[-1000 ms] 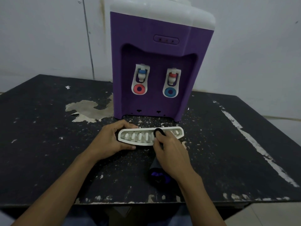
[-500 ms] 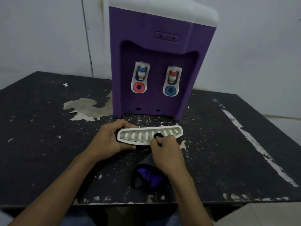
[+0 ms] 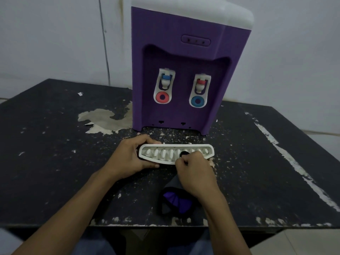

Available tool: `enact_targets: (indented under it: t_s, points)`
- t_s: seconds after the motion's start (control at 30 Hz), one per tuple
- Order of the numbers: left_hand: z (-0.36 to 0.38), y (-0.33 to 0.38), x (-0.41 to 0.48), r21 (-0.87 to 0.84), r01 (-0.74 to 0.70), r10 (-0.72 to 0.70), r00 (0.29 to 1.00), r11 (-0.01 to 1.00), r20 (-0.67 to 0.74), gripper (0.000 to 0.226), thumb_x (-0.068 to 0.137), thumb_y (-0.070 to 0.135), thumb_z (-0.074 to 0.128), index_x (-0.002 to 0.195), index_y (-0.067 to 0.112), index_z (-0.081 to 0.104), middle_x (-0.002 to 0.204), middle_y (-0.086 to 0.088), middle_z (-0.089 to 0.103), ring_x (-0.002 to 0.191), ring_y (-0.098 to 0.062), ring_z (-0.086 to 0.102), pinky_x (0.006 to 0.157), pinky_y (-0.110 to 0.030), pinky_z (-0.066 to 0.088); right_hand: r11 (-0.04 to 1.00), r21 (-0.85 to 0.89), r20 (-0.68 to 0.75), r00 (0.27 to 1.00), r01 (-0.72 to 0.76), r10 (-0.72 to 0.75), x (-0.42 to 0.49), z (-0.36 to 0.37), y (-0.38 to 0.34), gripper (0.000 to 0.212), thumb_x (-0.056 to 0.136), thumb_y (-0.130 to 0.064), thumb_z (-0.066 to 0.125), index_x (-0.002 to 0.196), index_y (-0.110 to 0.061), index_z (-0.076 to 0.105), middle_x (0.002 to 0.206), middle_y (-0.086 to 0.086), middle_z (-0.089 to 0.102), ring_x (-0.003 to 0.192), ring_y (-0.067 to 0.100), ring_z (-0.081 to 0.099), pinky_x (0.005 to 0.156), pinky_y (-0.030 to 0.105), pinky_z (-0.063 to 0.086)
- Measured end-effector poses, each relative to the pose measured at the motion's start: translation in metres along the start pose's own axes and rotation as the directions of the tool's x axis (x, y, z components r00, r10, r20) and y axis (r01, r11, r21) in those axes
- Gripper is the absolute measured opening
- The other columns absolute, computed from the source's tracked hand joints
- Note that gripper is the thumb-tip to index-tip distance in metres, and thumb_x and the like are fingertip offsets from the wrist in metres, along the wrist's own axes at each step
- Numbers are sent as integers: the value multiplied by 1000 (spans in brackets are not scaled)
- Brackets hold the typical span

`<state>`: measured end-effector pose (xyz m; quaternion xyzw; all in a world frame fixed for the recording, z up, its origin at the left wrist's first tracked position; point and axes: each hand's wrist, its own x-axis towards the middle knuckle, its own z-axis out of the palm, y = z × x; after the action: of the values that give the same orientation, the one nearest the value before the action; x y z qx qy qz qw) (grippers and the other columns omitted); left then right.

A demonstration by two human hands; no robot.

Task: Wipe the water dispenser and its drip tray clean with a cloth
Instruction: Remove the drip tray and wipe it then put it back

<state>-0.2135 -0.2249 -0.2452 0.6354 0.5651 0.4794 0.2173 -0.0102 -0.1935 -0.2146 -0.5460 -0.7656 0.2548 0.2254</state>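
Top of the water dispenser (image 3: 184,70) is cut off by the frame, so only part of its white lid shows, and the little row of marks on the oval panel up front is too small to read. It stands at the back of the black worktop (image 3: 55,162), which is scuffed and has a big patch of peeled coating just left of the dispenser's base. The two taps sit in the recess, the left tap (image 3: 164,86) with a blue cap over a red ring, the right tap (image 3: 200,90) with a red cap over a blue ring. The drip tray (image 3: 165,155) is out of the dispenser and lies on the worktop just in front of it, a white curved piece with a row of oval slots; can't tell if there's any water or dirt down in those slots. The left hand (image 3: 128,159) grips the tray's left end, fingers curled over the far edge and thumb along the near edge. The right hand (image 3: 193,172) is closed around a dark cloth (image 3: 174,201) and pushes a bunched tip of it into the slots right of the middle, covering part of the tray's near rim. The rest of the cloth trails back under the wrist and shows a purple patch
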Motion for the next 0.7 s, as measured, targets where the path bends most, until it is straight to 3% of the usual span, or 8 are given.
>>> enact_targets:
  t_s: [0.1,0.17,0.27,0.33,0.4,0.47,0.53,0.7]
  points:
    - [0,1,1,5,-5,5,1000,1000,4,54,57,12,98,105,21,73,104,12,75,96,-6,71,88,-26,56,963,257,-73,992,-81,103,1,5,4,47,90,-16,53,48,-16,33,43,-10,28,43,7,25,44,27,24]
    - [0,1,2,-1,-7,7,1000,1000,18,53,58,12,97,103,23,72,103,14,75,96,-5,70,87,-22,55,939,334,-115,985,-84,129,-2,3,6,51,91,-14,54,46,-16,31,44,-9,26,44,7,23,43,26,23]
    - [0,-1,2,3,-7,6,1000,1000,30,53,58,12,97,103,24,72,102,17,74,96,-4,70,84,-17,54,926,376,-128,991,24,26,-12,3,5,46,96,-18,53,52,-13,41,47,-10,30,46,6,26,45,28,26]
    - [0,-1,2,5,-13,13,999,1000,33,53,58,13,97,104,22,72,103,17,74,96,-4,70,83,-16,53,939,326,-105,992,107,-77,-15,7,4,30,101,-25,51,82,-5,62,50,-11,39,48,6,33,49,36,32]
    - [1,-1,3,0,-15,15,999,1000,32,53,58,13,97,104,21,72,102,15,74,95,-5,71,83,-16,53,960,223,-95,984,168,-150,-13,9,3,28,102,-30,48,105,-4,60,54,-8,48,50,6,40,52,40,40]
    - [0,-2,3,-2,-16,16,999,1000,32,52,58,13,97,103,21,71,101,13,75,93,-6,71,82,-19,55,973,111,-52,979,202,-197,-11,9,-2,27,102,-32,45,89,-14,60,58,-6,50,51,8,42,52,36,38]
    - [0,-1,2,3,-24,24,999,1000,29,51,59,14,97,102,22,71,102,11,75,93,-8,71,82,-25,57,984,-11,-19,984,176,-176,-10,8,-8,32,104,-32,41,75,-19,45,64,-6,52,56,11,47,55,34,38]
    - [3,-1,-1,47,-75,75,997,996,-3,48,60,16,97,100,21,71,98,9,75,86,-11,72,76,-34,57,996,-88,-39,999,30,-34,-9,11,-25,34,103,-34,38,73,-19,41,80,-4,54,77,22,56,77,40,48]
